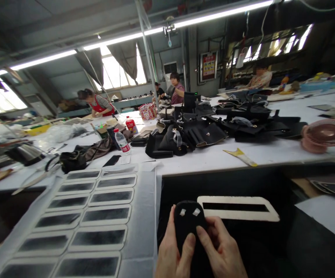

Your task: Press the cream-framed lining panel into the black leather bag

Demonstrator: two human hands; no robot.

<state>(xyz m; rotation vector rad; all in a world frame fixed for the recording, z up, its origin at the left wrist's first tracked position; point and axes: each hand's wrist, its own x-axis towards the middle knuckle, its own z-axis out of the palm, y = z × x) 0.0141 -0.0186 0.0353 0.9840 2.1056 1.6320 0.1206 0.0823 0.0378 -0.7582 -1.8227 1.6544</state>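
Black leather piece (pixel 189 224), lower end hidden under both thumbs.

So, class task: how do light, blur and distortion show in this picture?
Head view: the ceiling strip lights and windows are blown out white; table edges bow and lean towards the corners, so the lens is wide; the people's faces are blurred; both hands, left hand and right hand, on the black piece, look sharp.
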